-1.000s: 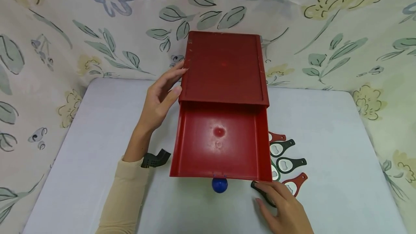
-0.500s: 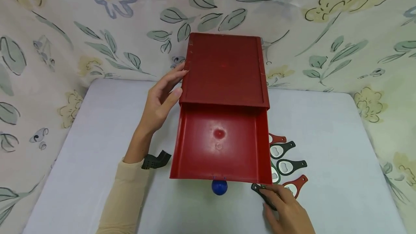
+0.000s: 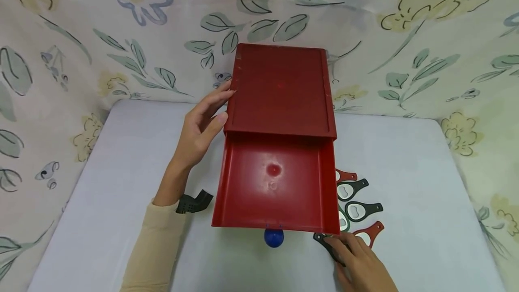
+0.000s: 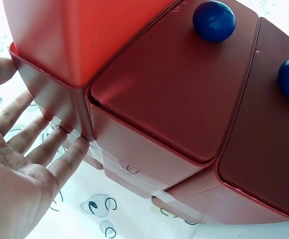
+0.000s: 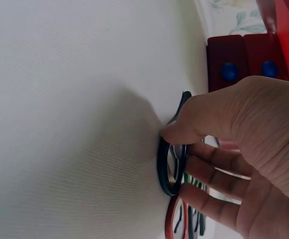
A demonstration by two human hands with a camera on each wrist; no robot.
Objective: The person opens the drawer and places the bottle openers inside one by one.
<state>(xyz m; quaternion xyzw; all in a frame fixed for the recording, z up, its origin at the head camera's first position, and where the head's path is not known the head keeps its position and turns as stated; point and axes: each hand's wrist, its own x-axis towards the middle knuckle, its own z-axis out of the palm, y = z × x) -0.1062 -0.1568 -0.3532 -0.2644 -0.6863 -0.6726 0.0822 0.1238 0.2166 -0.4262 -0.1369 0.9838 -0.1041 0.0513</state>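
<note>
A red plastic drawer unit stands at the middle back, its top drawer pulled out and bare inside. On the drawer's front is a blue round knob. My left hand touches the unit's left side; in the left wrist view its fingers lie extended against the red wall. Below the drawer's right front corner, my right hand pinches a black bottle opener. In the right wrist view the thumb presses one face of that opener, with fingers behind it.
Several more bottle openers lie right of the drawer: black ones, a green one and red ones. Lower closed drawers with blue knobs show in the left wrist view. A floral cloth hangs behind the white table.
My right thumb has drawn in under the black bottle opener, and the fingers have closed on it. The left hand stays on the unit's side. The head view has shifted slightly.
</note>
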